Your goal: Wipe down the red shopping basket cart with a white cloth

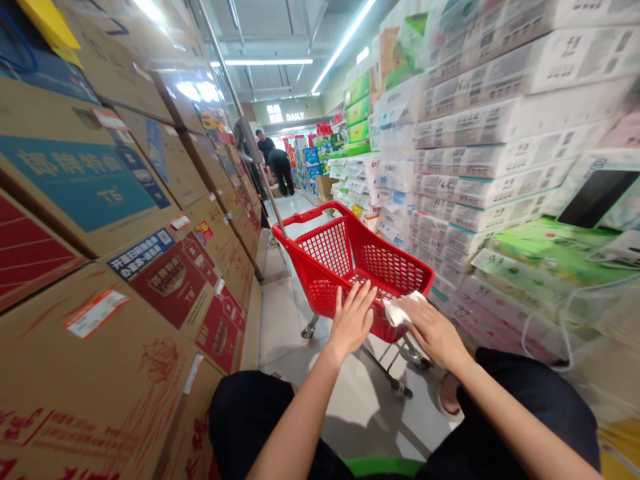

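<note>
In front of my knees stands a red plastic shopping cart [310,257] with perforated walls, on a grey wheeled frame. My left hand [354,317] is at the cart's near wall, its fingers spread out and nothing in them. A crumpled white tissue [399,310] lies under the fingers of my right hand [434,330], pressed on the near rim at the right corner. Part of the tissue is hidden by that hand. The inside of the basket shows no goods.
Stacked cartons [150,287] wall the left side. Packs of paper [465,147] are piled on the right, with a phone [597,198] on top of a lower pile. Two people [280,167] are farther down the aisle. A metal pole [270,193] rises beside the cart.
</note>
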A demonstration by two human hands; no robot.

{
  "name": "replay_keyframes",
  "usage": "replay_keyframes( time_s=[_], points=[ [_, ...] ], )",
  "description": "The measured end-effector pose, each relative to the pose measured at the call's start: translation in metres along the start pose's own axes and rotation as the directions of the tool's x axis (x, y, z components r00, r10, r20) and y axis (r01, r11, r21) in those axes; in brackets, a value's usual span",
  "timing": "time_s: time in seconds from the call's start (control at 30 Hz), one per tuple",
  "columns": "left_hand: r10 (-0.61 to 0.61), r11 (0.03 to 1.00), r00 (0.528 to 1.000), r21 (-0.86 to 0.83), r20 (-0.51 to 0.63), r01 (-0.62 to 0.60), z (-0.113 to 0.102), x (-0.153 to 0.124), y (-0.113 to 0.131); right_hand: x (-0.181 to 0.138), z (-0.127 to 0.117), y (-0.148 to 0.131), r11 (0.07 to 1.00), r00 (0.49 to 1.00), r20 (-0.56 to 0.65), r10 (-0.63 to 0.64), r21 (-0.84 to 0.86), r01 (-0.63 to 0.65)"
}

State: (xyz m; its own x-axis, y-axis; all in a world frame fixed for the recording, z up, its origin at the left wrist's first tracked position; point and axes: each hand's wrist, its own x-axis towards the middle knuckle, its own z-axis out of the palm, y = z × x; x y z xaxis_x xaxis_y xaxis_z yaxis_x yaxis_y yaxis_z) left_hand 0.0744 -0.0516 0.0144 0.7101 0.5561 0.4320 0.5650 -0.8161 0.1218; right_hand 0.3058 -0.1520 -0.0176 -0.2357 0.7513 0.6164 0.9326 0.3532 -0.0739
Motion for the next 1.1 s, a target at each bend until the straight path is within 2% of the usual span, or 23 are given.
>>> replay_keyframes(
  time_s=[0.07,0.17,0.4,0.53,0.7,0.77,0.87,1.0,1.1],
  points=[
    [-0.003,1.0,1.0,-0.009,0.005,0.003,0.002,0.006,0.0,0.0,0.001,0.011,0.999,0.999,-0.001,0.032,0.005,-0.032],
    [-0.01,1.0,1.0,-0.022,0.001,0.01,0.007,0.013,0.001,0.003,0.009,0.012,0.994,0.992,-0.051,0.114,0.003,-0.114],
    [-0.009,0.999,1.0,-0.053,0.021,0.011,0.0,0.004,-0.005,-0.002,0.018,-0.03,0.986,0.978,-0.125,0.167,-0.007,-0.169],
    [-0.071,0.994,0.997,-0.079,-0.011,0.07,-0.005,-0.005,-0.01,-0.007,0.015,-0.06,0.995,0.988,-0.128,0.091,-0.033,-0.096],
    [-0.223,0.972,0.973,-0.088,-0.063,0.217,-0.007,-0.01,-0.016,0.002,0.013,-0.085,0.991,0.992,-0.004,-0.127,-0.05,0.127],
    [-0.248,0.968,0.966,-0.061,-0.077,0.244,-0.008,-0.013,-0.02,0.007,0.012,-0.082,0.984,0.984,0.022,-0.177,-0.035,0.177],
    [-0.262,0.965,0.96,-0.036,-0.102,0.26,-0.011,-0.02,-0.029,0.007,0.007,-0.06,0.985,0.984,0.05,-0.171,-0.012,0.172],
    [-0.295,0.955,0.95,-0.044,-0.106,0.292,-0.013,-0.02,-0.036,-0.004,-0.002,-0.02,0.998,0.999,0.007,-0.043,-0.038,0.043],
    [-0.33,0.944,0.937,-0.059,-0.118,0.325,-0.005,-0.013,-0.028,-0.005,0.003,-0.02,0.997,0.999,-0.033,0.035,-0.068,-0.037]
  ],
)
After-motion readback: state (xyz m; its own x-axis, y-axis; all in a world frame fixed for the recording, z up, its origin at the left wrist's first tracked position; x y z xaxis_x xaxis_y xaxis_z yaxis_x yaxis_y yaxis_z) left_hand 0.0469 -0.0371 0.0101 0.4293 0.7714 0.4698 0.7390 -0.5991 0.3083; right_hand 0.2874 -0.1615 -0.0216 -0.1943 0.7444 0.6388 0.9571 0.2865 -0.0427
